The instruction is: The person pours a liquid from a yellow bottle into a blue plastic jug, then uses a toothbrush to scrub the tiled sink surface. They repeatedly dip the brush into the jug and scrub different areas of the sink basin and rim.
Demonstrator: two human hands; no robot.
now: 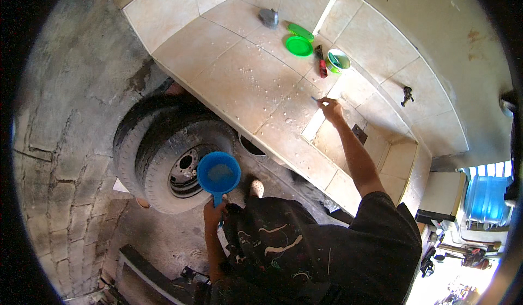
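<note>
My left hand point(213, 213) is closed round the handle of a blue plastic dipper point(205, 180), held below the counter's front edge beside the tyres. Something pale, perhaps water, shows in the bottom of the dipper. Out over the tiled counter point(239, 70), my right hand point(330, 109) is pinched on a small thin bluish-grey piece point(314, 98), whose kind I cannot make out. That hand is by the corner of the sink point(332, 140). Wet drops and white specks dot the tiles to its left.
Along the wall are a grey object point(268, 18), a green brush point(300, 31), a green lid point(299, 46), a red-handled tool point(321, 65) and a white-and-green tub point(338, 61). A tap point(407, 95) juts over the sink. Tyres point(158, 152) stand below. A blue water jug point(486, 198) is at right.
</note>
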